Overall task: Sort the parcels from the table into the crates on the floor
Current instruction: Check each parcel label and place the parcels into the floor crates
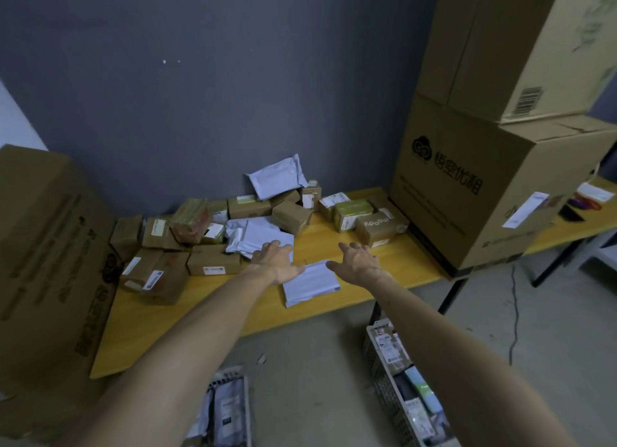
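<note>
Both hands are stretched forward over the tabletop (207, 316) with fingers spread and relaxed, nothing held in either. The left hand (278, 263) is placed palm down over the far left corner of a flat white poly mailer (312, 284), with its fingertips reaching towards a loose heap of white mailers (253, 236) just beyond; whether the mailer is actually touched cannot be told. The right hand (360, 263) is held just beside the mailer's far right corner, thumb turned inward. The mailer is thus bracketed from both sides, which suggests it is about to be taken up with two hands because it is limp and wide. Both arms are extended nearly straight and converge on the parcel.

The mailer lies at the near edge of the tabletop, apart from the rest. Further left and far, small brown cardboard boxes (213, 263) are piled against the wall, and more are grouped at the right. The pile is flanked by a large carton at the left (43, 263) and a printed carton at the right (467, 213).

On the floor, a left crate (247, 410) is seen holding bagged parcels and a right mesh crate (384, 390) holding labelled ones. Much remains unsorted.
</note>
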